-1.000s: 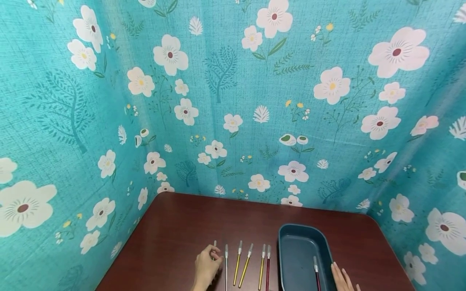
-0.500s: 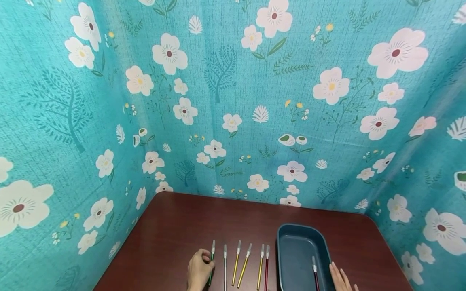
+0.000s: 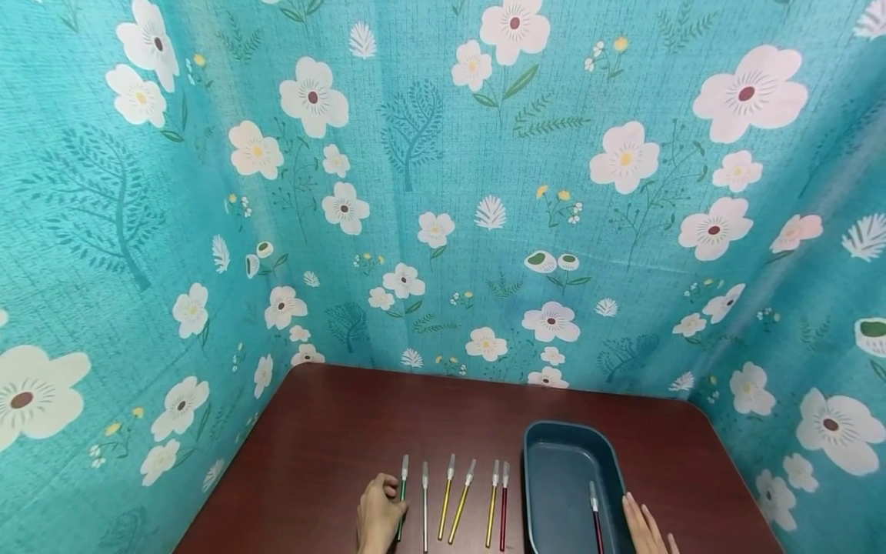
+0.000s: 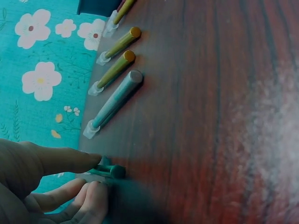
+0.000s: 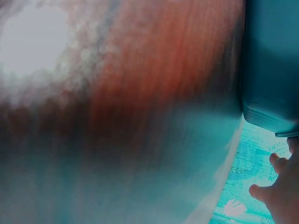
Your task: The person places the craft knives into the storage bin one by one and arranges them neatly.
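My left hand [image 3: 396, 505] pinches the leftmost pen, a green pen [image 3: 402, 496], between thumb and fingers near its lower end [image 4: 111, 171] while it lies on the dark wooden table [image 3: 332, 431]. To its right lie a silver pen [image 3: 424, 504], three gold pens [image 3: 447, 500] and a red pen [image 3: 504, 504], all in a row. A dark teal tray [image 3: 536, 462] stands right of the row, with a red pen [image 3: 595, 519] inside. My right hand [image 3: 644, 523] lies flat with straight fingers against the tray's right rim [image 5: 268, 112].
Turquoise floral cloth [image 3: 443, 192] walls the table on the left, back and right. The table's rounded far corners sit close to the cloth. The far half of the table shows bare wood.
My left hand has slid left and back off the green pen, uncovering most of its length, and holds it near the lower end. The right hand has hardly moved.
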`<state>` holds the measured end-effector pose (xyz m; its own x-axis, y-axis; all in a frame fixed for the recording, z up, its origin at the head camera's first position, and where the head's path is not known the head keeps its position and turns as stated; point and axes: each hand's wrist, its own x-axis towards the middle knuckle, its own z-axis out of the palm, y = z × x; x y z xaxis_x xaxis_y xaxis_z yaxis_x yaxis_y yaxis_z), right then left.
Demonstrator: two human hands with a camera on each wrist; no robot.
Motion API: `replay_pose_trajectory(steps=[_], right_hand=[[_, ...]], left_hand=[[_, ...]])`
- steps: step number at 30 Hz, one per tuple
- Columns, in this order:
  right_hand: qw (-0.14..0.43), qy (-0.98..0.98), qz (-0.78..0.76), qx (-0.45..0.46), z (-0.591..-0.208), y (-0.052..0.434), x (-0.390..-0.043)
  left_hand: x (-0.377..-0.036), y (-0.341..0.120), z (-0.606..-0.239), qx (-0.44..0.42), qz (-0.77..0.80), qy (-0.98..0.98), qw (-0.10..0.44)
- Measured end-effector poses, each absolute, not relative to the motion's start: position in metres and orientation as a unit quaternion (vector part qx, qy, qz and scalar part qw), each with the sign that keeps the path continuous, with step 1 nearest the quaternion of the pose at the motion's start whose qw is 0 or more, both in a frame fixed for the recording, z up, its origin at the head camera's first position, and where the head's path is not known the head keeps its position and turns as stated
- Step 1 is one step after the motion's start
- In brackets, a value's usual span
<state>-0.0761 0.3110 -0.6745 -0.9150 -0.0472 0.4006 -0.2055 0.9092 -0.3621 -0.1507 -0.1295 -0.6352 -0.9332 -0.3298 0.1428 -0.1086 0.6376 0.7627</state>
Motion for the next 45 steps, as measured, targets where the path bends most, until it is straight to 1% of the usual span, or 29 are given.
replay_pose_trajectory(steps=[2,4,10,16,22,29,34,39,45], right_hand=[[0.192,-0.958,0.205,0.066,-0.673,0.310,-0.076],[0.202,-0.956,0.203,0.070,-0.673,0.310,-0.077],[0.265,-0.943,0.178,0.095,-0.678,0.312,-0.080],[0.259,-0.941,0.194,0.095,-0.678,0.312,-0.081],[0.294,-0.937,0.161,0.099,-0.682,0.313,-0.082],[0.257,-0.943,0.192,0.090,-0.679,0.312,-0.080],[0.234,-0.950,0.191,0.081,-0.677,0.310,-0.080],[0.241,-0.948,0.193,0.076,-0.678,0.310,-0.078],[0.236,-0.947,0.204,0.075,-0.679,0.310,-0.079]], left_hand=[[-0.151,-0.129,-0.635,0.118,-0.401,-0.898,0.137],[-0.151,-0.129,-0.634,0.112,-0.393,-0.902,0.139],[-0.154,-0.129,-0.633,0.097,-0.387,-0.906,0.142],[-0.154,-0.130,-0.633,0.098,-0.401,-0.901,0.134],[-0.155,-0.129,-0.629,0.096,-0.402,-0.902,0.122],[-0.159,-0.129,-0.619,0.096,-0.398,-0.909,0.082],[-0.161,-0.128,-0.615,0.091,-0.400,-0.909,0.076],[-0.162,-0.125,-0.612,0.086,-0.416,-0.903,0.066],[-0.164,-0.116,-0.608,0.079,-0.426,-0.898,0.076]])
